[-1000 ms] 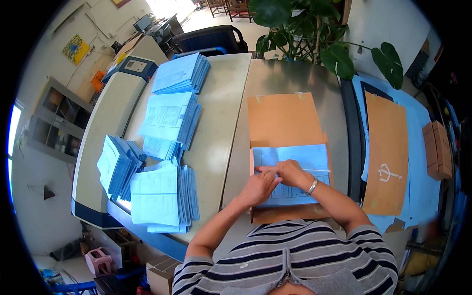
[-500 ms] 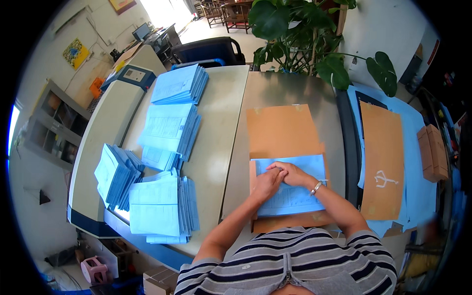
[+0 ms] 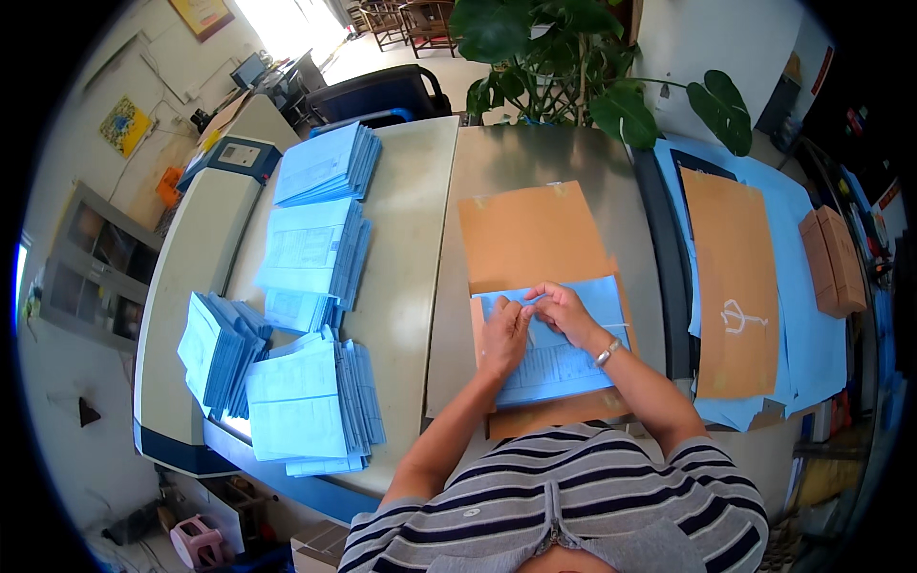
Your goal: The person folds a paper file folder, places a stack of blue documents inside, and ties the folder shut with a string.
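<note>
Blue printed papers (image 3: 564, 374) lie in a stack on an opened brown cardboard folder (image 3: 535, 229) in front of me. Over the stack, my left hand (image 3: 505, 336) is closed with thumb and fingers pinched. My right hand (image 3: 565, 314) meets it from the right, its fingers bent and closed, a silver bracelet at the wrist. The fingertips of both hands come together just above the paper. Whatever is between them is too small to make out. A thin white strip (image 3: 616, 327) shows at the right edge of the stack, beside my right wrist.
Several bundles of blue papers (image 3: 296, 401) stand on the pale machine top (image 3: 406, 258) to the left. At the right, past a dark rail (image 3: 666, 258), a brown board (image 3: 731, 286) lies on blue sheets, with a brown box (image 3: 833, 261) beyond. A leafy plant (image 3: 573, 67) rises behind.
My hands were clasped, the right lying over the left; now they have drawn slightly apart, with their fingertips pinched together. The whole view has shifted a little.
</note>
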`<state>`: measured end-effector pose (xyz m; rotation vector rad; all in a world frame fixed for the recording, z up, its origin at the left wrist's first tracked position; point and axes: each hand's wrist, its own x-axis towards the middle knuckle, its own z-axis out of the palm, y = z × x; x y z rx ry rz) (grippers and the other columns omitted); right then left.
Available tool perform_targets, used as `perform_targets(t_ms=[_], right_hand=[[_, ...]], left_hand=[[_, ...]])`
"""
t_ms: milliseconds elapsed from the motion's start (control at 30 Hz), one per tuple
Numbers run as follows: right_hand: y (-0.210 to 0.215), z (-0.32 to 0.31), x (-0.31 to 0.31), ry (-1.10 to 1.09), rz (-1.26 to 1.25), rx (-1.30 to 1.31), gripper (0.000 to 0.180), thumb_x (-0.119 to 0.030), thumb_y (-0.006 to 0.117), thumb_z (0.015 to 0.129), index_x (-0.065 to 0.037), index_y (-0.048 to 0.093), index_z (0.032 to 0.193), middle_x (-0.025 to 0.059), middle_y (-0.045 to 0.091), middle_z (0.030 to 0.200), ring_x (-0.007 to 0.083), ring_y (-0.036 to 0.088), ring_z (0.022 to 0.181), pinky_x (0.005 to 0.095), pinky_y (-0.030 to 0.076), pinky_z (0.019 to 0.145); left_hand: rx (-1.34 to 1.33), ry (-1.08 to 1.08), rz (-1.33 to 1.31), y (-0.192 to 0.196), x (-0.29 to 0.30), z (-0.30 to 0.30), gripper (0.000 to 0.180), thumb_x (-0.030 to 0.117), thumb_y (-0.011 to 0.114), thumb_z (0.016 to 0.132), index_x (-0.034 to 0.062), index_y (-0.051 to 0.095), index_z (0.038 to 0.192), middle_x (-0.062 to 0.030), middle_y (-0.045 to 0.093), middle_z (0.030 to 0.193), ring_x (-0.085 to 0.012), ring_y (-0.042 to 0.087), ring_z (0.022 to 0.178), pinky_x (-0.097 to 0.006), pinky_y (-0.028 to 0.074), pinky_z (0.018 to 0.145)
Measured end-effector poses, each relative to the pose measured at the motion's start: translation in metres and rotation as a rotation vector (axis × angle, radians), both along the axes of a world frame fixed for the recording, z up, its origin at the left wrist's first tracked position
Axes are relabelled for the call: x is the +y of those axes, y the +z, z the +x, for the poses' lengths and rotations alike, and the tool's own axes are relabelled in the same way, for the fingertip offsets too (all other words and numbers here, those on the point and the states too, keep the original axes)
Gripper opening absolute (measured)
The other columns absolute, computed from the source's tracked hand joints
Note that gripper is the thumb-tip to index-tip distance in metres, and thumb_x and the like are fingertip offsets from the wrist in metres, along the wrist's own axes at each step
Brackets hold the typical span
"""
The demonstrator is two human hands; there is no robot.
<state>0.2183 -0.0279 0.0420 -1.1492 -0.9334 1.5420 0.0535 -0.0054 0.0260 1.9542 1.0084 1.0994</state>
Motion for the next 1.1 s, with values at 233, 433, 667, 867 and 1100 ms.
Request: perform_targets(t_ms=[233,433,667,867,1100], right_hand=[[-0.004,0.002,0.002,-0.059,-0.02,0.156,0.016,-0.01,0.057,0.094,-0.006,0.06,0.109,-0.0057,0.047,0.067,0.0021,0.039,0.054,0.0193,0.027,0.042],[-0.005,0.009,0.001,-0.149,-0.028,0.297,0.014,-0.008,0.058,0.093,-0.006,0.058,0.107,-0.0053,0.047,0.066,0.0024,0.04,0.053,0.0193,0.026,0.042],[0.028,-0.002,0.009,-0.042,0.131,0.009,0.013,-0.005,0.058,0.093,-0.004,0.056,0.106,-0.0022,0.054,0.067,0.0047,0.047,0.057,0.0211,0.036,0.049],[0.04,-0.008,0.017,0.19,0.427,-0.766,0.017,-0.003,0.055,0.089,-0.005,0.059,0.105,0.0115,0.067,0.074,0.0219,0.064,0.066,0.0354,0.05,0.062],[0.063,-0.016,0.025,0.32,0.486,-0.943,0.021,-0.004,0.055,0.082,-0.007,0.06,0.103,0.0198,0.068,0.082,0.0409,0.066,0.077,0.0472,0.051,0.069]], left_hand=[[-0.252,-0.05,-0.075,-0.013,0.01,0.012,0.04,0.027,0.055,0.105,0.0028,0.051,0.073,-0.0036,0.044,0.074,-0.0164,0.044,0.069,-0.033,0.038,0.06],[-0.625,-0.218,-0.77,-0.017,-0.01,0.032,0.023,0.026,0.053,0.107,0.0085,0.055,0.092,0.0064,0.048,0.07,-0.0014,0.036,0.059,-0.022,0.029,0.049],[-0.633,-0.391,-0.907,-0.012,-0.005,0.024,0.013,0.018,0.053,0.104,0.0129,0.049,0.115,0.0031,0.053,0.077,-0.004,0.043,0.059,-0.02,0.03,0.048],[-0.67,-0.514,-0.989,-0.034,0.008,0.015,0.013,0.009,0.06,0.094,0.0128,0.056,0.106,0.0019,0.056,0.076,-0.0068,0.046,0.058,-0.021,0.032,0.048],[-0.588,-0.509,-0.888,-0.035,0.005,0.021,0.012,0.015,0.063,0.089,0.014,0.057,0.1,0.0036,0.053,0.071,-0.0073,0.048,0.059,-0.024,0.034,0.049]])
